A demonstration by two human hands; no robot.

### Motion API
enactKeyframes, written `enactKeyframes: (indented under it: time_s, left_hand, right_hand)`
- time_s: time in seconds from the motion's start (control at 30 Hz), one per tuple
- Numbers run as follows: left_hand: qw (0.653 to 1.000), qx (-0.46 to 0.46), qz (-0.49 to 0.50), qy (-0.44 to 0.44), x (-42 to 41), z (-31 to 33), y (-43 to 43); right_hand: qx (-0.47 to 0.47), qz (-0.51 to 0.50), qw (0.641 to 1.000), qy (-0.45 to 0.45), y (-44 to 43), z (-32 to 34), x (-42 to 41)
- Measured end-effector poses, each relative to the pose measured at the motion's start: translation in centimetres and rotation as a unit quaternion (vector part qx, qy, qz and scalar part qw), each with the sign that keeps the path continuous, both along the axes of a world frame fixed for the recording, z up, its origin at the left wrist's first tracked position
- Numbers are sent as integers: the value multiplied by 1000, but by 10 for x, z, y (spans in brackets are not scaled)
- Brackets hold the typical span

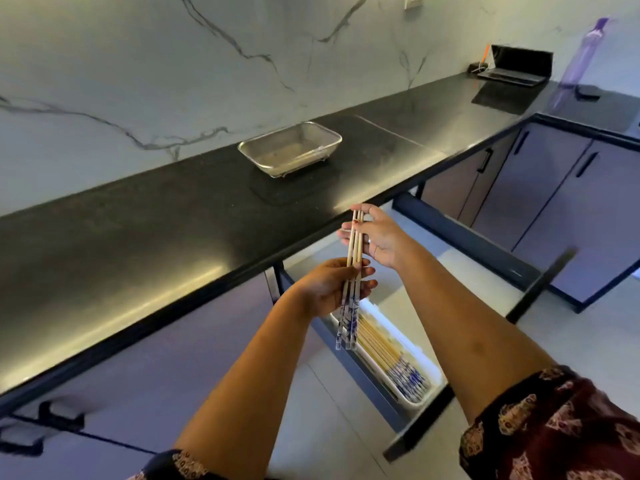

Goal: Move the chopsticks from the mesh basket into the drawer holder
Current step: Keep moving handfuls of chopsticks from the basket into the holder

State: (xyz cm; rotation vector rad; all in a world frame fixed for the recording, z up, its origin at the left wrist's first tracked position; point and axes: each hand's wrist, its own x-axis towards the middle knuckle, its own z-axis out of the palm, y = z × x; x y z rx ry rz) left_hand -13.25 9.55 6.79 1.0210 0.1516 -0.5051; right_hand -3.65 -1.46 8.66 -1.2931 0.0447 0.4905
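Observation:
My left hand (325, 289) is shut on a small bundle of chopsticks (352, 271), pale wood with blue-and-white patterned ends pointing down. My right hand (377, 239) touches the bundle's upper tips with spread fingers. The bundle hangs just in front of the counter edge, above the open drawer (408, 424). In the drawer a white holder (431, 379) carries several chopsticks (384, 351) of the same kind. The mesh basket (329, 133) stands on the black counter behind; a few chopsticks (304, 157) still lie in it.
The black counter (138, 244) runs along a marbled wall. At the far right end stand a laptop (516, 67) and a purple bottle (581, 53). Grey cabinet doors (540, 188) with black handles fill the right side; the open drawer juts into the floor space.

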Motion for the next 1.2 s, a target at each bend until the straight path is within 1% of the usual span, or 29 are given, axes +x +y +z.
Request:
enactKeyframes:
  time_s: [0.07, 0.13, 0.2, 0.27, 0.33, 0.4, 0.57, 0.63, 0.73, 0.8, 0.87, 0.97, 1.13, 1.2]
  left_hand:
    - [1000, 5, 29, -4, -9, -5, -29]
    - [998, 12, 66, -8, -15, -8, -49]
    - [995, 17, 97, -9, -18, -12, -61]
    - [992, 31, 122, -6, -20, -17, -70]
    - [989, 53, 136, 2, -23, -25, -78]
    - [986, 78, 144, 15, -26, -37, -84]
    - [979, 147, 133, 54, -29, -68, -84]
    - [962, 216, 145, 80, -27, -80, -73]
    - [911, 339, 215, 96, -23, -99, -48]
    - [884, 396, 230, 92, -21, -108, -33]
    - [862, 450, 218, 78, -19, -115, -23]
    - [839, 507, 191, 55, -13, -124, -15]
    - [804, 576, 149, 7, -2, -134, -12]
    - [794, 594, 125, -16, 2, -137, -11]
  right_hand:
    - [-8, 3, 1000, -2, -24, -4, -11]
    - [-36, 32, 999, -9, -42, -9, -23]
    - [-104, 65, 992, -12, -52, -13, -35]
    - [-176, 104, 979, -23, -59, -20, -43]
    - [-219, 130, 966, -32, -63, -29, -47]
    - [-241, 134, 961, -31, -66, -39, -48]
    - [-254, 143, 956, 3, -66, -59, -48]
    - [-265, 125, 956, 15, -66, -66, -42]
    - [-313, 100, 944, 10, -67, -84, -33]
    - [-350, 93, 932, 1, -64, -101, -29]
    - [-382, 96, 919, -9, -59, -116, -29]
    - [-445, 129, 886, -28, -48, -139, -31]
    - [-522, 202, 827, -54, -36, -170, -32]
    - [-534, 206, 819, -47, -36, -181, -33]
